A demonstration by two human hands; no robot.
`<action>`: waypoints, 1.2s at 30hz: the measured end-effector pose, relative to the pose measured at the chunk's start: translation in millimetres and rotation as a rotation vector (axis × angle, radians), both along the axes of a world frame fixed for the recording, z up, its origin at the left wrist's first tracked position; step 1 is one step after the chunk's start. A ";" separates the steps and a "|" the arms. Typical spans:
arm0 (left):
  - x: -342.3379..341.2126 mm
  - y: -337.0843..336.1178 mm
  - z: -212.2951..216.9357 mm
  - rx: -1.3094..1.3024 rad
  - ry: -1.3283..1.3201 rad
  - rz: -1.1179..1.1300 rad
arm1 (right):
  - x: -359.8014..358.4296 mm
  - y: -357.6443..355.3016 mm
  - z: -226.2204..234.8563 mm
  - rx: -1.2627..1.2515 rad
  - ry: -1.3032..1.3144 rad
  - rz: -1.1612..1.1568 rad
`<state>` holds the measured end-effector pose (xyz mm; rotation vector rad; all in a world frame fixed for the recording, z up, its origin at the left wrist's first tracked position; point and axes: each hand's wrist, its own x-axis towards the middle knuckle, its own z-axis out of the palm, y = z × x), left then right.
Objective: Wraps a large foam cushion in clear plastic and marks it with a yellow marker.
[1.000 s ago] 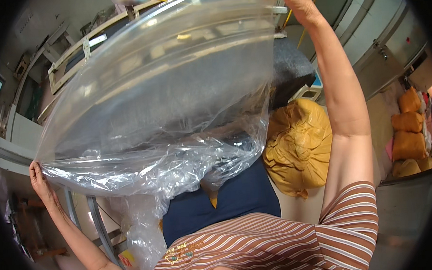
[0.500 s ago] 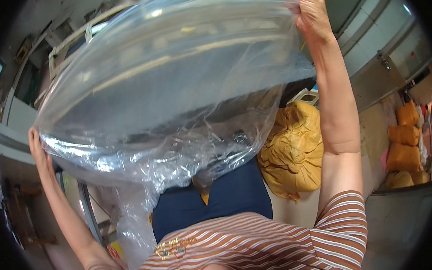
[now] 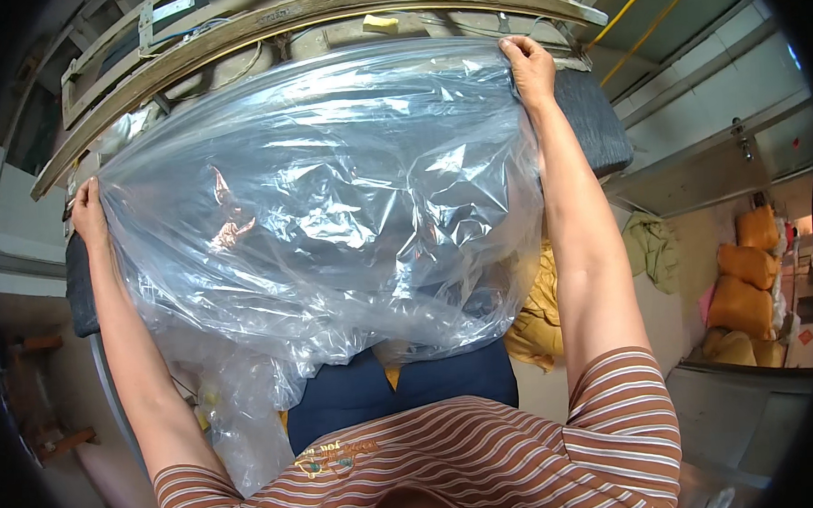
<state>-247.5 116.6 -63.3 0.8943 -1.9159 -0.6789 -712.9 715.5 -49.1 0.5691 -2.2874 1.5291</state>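
Overhead, clear plastic bag [image 3: 330, 203] stretched between left hand [image 3: 87, 213], right hand [image 3: 530, 63]

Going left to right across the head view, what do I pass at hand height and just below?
Left hand gripping the sheet's corner → clear plastic sheet stretched between both hands → right hand gripping the other corner → dark grey pad → yellow sacks on the floor at far right.

So it's a big clear plastic bag [image 3: 331, 212], thin and super crinkly, stretched out wide and flat by its top corners. Light glares off the wrinkles all over it, and the lower edge sags and bunches loosely down toward the lap.
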 end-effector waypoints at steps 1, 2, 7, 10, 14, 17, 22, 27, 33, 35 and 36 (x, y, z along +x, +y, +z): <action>-5.8 0.9 1.4 0.027 -0.013 0.016 | -3.0 1.5 -0.6 0.031 0.025 -0.046; -10.1 1.9 3.7 0.039 -0.012 0.016 | -6.3 2.6 -0.6 0.044 0.025 -0.046; -31.2 21.6 12.3 -0.049 -0.065 0.088 | -16.2 8.5 1.3 0.097 0.042 -0.128; -10.5 -4.2 8.6 -0.138 -0.151 0.177 | -11.2 -3.2 0.2 0.133 0.162 -0.198; -3.3 -27.3 -10.8 0.016 0.005 0.163 | -14.0 2.1 -1.7 0.129 0.216 -0.228; 25.4 -57.7 -12.7 0.457 0.318 -0.073 | -20.3 2.0 1.4 0.047 0.103 -0.250; 36.8 -72.5 -21.5 0.333 0.301 0.185 | -31.8 12.4 -1.5 -0.142 0.024 -0.268; 75.5 -109.9 -13.0 0.354 0.315 0.163 | -34.9 5.0 -3.6 -0.179 -0.019 -0.265; -6.6 30.2 -7.5 0.006 -0.174 -0.145 | 0.5 15.0 15.1 0.171 0.112 -0.331; 60.1 -0.3 15.9 0.028 -0.040 -0.052 | 52.7 -4.5 46.3 0.634 -0.149 -0.075; 76.4 -7.1 20.3 0.079 0.106 -0.014 | 57.9 6.7 38.8 0.632 -0.146 -0.074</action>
